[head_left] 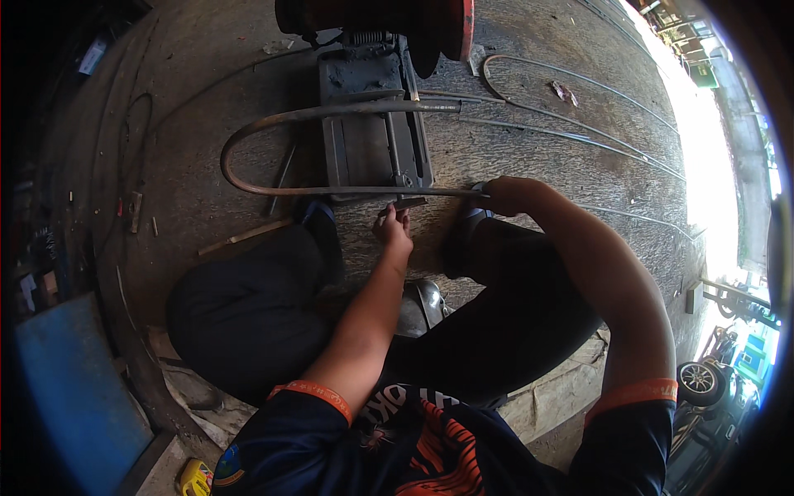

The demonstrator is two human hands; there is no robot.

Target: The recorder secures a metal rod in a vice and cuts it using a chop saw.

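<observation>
A U-shaped bent metal pipe (236,145) lies across the dark base (364,149) of a cut-off saw, its bend to the left. My right hand (509,197) is closed round the near leg of that pipe, to the right of the base. Low at the base's near edge, my left hand (394,225) has its curled fingers on the short vise handle (411,203). This handle sits at the near end of a long screw rod (391,145). The far leg's end (447,107) pokes out to the right of the base, under the saw's red guard (465,33).
More long thin rods (571,136), one bent round, stretch over the worn floor at right. A thin metal rod (283,178) and a wooden strip (244,237) lie left of the saw. A blue panel (78,397) stands at lower left, near a yellow object (195,478).
</observation>
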